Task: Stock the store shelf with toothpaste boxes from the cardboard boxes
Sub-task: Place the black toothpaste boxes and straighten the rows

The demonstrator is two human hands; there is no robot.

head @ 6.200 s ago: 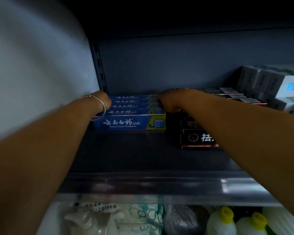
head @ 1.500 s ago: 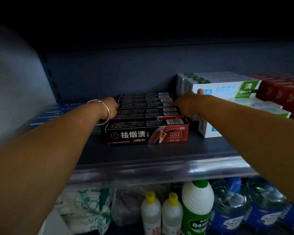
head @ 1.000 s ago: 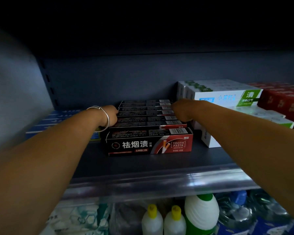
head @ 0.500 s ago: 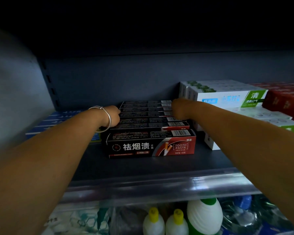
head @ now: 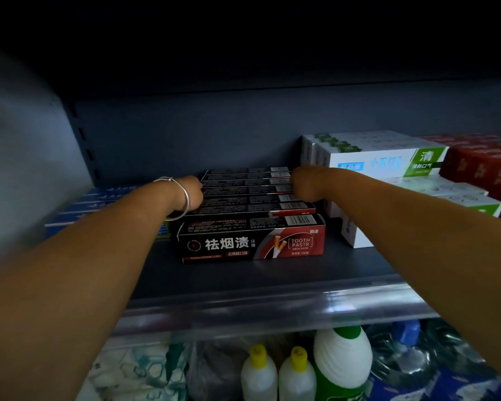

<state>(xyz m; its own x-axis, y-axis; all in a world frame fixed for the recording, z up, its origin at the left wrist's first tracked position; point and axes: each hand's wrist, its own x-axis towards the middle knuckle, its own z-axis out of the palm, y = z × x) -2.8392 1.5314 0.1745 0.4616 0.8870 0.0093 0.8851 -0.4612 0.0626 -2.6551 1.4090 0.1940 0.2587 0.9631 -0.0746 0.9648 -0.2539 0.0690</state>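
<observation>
Dim grey back panel (head: 185,134)

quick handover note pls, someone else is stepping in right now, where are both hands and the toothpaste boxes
Left hand: at the left end of the black toothpaste boxes, bracelet on the wrist; fingers hidden, grip unclear.
Right hand: at the right end of the same row, fingers hidden too.
Black boxes: a row running front to back on the shelf, front one facing out.
Blue boxes sit to their left, white and green boxes to their right, red boxes beyond those.
Done: these rows are on the shelf.
Left: square up the black row, then fetch more; no cardboard box is in view.
</observation>
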